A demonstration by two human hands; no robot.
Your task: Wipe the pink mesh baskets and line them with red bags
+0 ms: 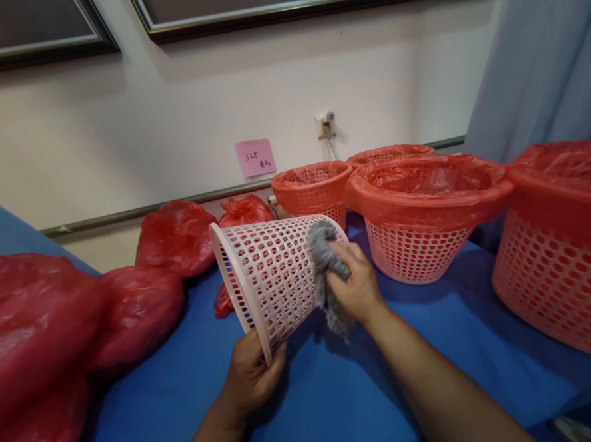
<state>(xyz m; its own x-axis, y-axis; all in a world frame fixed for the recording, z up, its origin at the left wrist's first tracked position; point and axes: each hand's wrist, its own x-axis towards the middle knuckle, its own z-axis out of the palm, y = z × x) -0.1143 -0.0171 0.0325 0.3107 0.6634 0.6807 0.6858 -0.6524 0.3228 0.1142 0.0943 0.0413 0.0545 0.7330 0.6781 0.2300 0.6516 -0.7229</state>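
Note:
A pale pink plastic wastebasket (273, 259) with a perforated wall lies tilted on its side above the blue cloth, its mouth toward the left. My left hand (253, 372) grips its rim at the lower edge, thumb outside. Bunched in my right hand (354, 281) is a grey cloth (324, 249), pressed against the basket's outer wall near the base. Part of the cloth hangs down below my fingers. The inside of the basket shows only through the holes and a sliver of the mouth.
Several baskets lined with red bags, among them a middle one (418, 248) and a large one (556, 283), stand at the right. Filled red plastic bags (29, 325) lie at the left on the blue-covered table (309, 402). A pink note (255, 157) and a socket (326, 126) are on the wall.

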